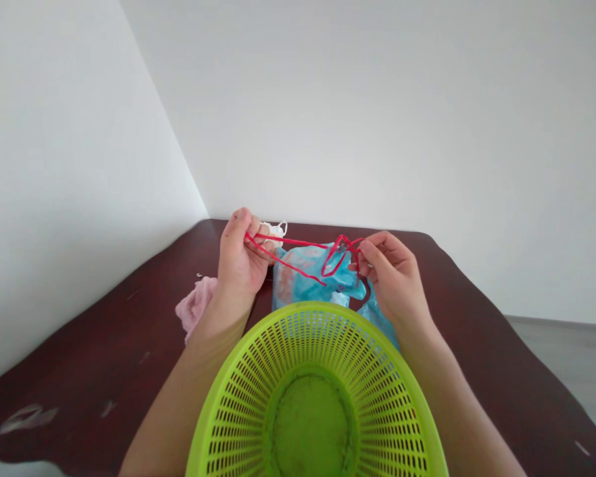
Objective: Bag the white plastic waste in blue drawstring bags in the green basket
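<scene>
A thin red string (298, 242) runs between my two hands. My left hand (243, 255) is closed round one part of it, and a loose tail hangs down to the right. My right hand (390, 271) pinches the tangled, looped part between thumb and fingers. Just behind the loops is a blue plastic bag (298, 278) with something pale and orange-brown showing through; whether the string is tied to it I cannot tell. A second piece of blue plastic (377, 317) lies under my right wrist.
A green slotted plastic basket (312, 417) stands tilted toward me in front, between my forearms. On the dark red-brown table (144, 371) lie a pink cloth (197, 306) at left and a white item with loops (277, 232) behind my left hand. White walls border the table.
</scene>
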Demonstrator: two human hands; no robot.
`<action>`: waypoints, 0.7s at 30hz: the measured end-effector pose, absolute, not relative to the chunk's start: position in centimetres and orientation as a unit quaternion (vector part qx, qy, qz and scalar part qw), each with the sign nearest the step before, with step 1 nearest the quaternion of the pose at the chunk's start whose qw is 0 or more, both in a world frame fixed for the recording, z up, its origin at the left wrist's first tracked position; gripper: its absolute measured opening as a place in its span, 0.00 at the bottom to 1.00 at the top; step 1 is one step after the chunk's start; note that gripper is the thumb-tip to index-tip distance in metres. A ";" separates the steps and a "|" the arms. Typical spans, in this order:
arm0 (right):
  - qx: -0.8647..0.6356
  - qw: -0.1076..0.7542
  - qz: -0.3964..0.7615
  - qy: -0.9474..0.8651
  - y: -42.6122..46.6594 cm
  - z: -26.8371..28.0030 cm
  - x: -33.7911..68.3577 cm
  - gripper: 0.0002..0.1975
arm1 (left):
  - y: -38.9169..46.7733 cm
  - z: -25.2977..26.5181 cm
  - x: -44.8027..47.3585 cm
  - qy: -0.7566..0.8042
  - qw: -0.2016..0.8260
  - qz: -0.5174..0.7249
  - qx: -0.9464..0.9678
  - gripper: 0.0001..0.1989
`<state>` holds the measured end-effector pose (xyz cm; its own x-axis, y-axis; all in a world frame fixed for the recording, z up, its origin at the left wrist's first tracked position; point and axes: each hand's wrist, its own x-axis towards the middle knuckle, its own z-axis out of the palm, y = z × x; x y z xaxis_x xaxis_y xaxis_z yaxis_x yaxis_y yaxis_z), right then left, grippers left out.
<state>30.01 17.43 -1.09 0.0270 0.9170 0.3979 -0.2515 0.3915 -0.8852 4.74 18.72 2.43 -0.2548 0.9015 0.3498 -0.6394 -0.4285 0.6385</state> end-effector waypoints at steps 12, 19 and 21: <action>-0.187 0.648 0.640 -0.367 18.3 -0.4 32.2 0.10 | 19.0 2.9 3.5 0.188 0.493 0.804 0.275 0.25; -0.214 0.666 0.575 -0.425 18.2 -0.4 32.0 0.08 | 17.5 3.8 2.1 0.152 0.536 0.749 0.358 0.22; -0.228 0.666 0.549 -0.451 17.8 -0.2 31.6 0.07 | 17.5 3.6 1.8 0.183 0.549 0.696 0.424 0.20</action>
<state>31.61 17.79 -0.21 -0.0096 0.9367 0.3499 -0.5250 0.2931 -0.7991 1.79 17.45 3.56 -0.0375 0.9202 0.3897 -0.6087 -0.3303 0.7213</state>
